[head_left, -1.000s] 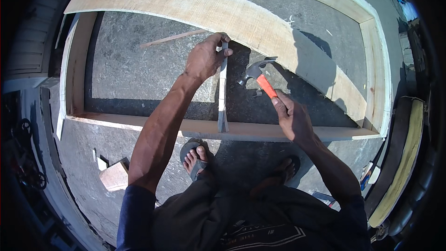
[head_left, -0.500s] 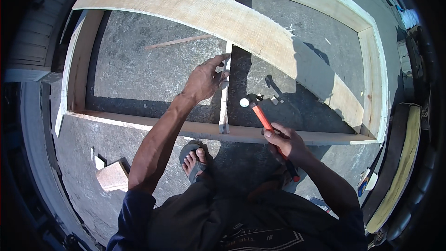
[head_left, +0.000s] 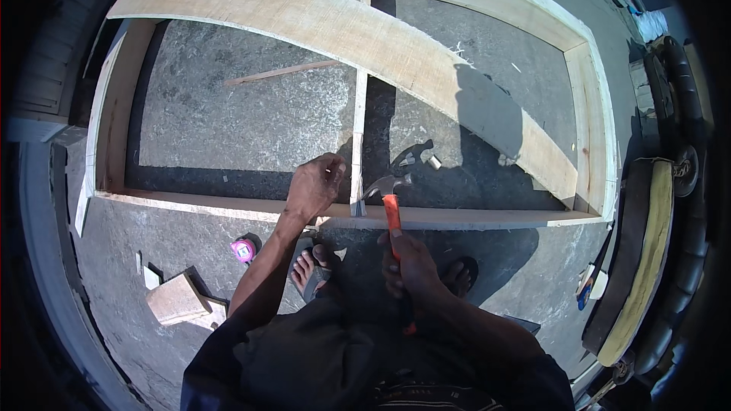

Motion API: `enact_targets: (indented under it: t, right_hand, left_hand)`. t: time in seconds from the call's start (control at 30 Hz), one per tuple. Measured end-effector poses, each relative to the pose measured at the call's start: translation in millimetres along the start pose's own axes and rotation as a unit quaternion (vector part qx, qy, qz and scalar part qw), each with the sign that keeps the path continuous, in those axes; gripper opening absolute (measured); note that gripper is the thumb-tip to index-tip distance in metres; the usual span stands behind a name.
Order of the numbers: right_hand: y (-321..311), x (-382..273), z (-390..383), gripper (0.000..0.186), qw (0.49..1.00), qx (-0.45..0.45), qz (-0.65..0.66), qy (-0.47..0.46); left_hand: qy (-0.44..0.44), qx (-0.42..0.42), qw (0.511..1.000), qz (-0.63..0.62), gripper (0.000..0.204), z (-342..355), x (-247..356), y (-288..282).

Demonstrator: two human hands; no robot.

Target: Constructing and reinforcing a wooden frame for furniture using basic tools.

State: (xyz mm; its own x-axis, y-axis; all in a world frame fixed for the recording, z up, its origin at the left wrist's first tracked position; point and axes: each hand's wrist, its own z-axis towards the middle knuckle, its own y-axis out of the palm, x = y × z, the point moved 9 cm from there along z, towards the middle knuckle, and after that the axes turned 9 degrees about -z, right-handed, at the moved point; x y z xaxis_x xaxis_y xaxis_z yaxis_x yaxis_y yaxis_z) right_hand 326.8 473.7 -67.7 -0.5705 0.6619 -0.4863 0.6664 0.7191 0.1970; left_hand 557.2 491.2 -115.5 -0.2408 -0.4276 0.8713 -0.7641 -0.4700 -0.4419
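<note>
My right hand (head_left: 410, 262) grips a claw hammer (head_left: 392, 217) by its orange and black handle. The hammer's metal head is close to the near end of the wooden crosspiece (head_left: 359, 118), on its right side. To the left of that end is my left hand (head_left: 312, 189), its fingers curled together just above the near rail (head_left: 457, 218) of a rectangular wooden frame. A tiny light spot shows at those fingertips, too small to name. Across the top of the frame lies a long, wide board (head_left: 304, 19), slanting from far left to near right.
Inside the frame are a thin wood strip (head_left: 282, 72) and small wood offcuts (head_left: 434, 162). A pink tape measure (head_left: 244, 250) and board scraps (head_left: 179, 301) lie on the ground at left. A brown and yellow padded piece (head_left: 638, 259) stands at right, beside a blue-handled tool (head_left: 585, 293).
My left hand has left the crosspiece and come nearer, toward the near rail, its fingers now curled. The hammer has moved left to the crosspiece's near end. The view has shifted slightly.
</note>
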Motion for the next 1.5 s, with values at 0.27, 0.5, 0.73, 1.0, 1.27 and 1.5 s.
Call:
enact_targets:
  t: [0.27, 0.5, 0.73, 1.0, 1.27, 1.5]
  right_hand:
    - [6, 8, 3, 0.035, 0.98, 0.103, -0.165, -0.054]
    - [4, 10, 10, 0.034, 0.941, 0.168, -0.267, -0.124]
    - [13, 26, 9, 0.035, 0.966, 0.186, -0.165, -0.07]
    - [12, 26, 11, 0.035, 0.927, 0.244, -0.262, -0.112]
    - [17, 32, 13, 0.031, 0.913, 0.281, -0.264, -0.134]
    - [18, 38, 15, 0.032, 0.919, 0.291, -0.215, -0.158]
  left_hand:
    - [0.015, 0.005, 1.0, -0.001, 0.024, -1, -10, 2]
    - [0.027, 0.015, 0.999, -0.014, 0.025, -3, -8, -1]
    - [0.057, 0.079, 0.991, -0.093, 0.024, -8, 30, -21]
    - [0.133, -0.397, 0.906, 0.057, 0.049, 15, 106, 63]
    - [0.149, -0.453, 0.879, 0.011, 0.06, 16, 86, 82]
    - [0.173, -0.423, 0.887, -0.067, 0.051, 14, 91, 82]
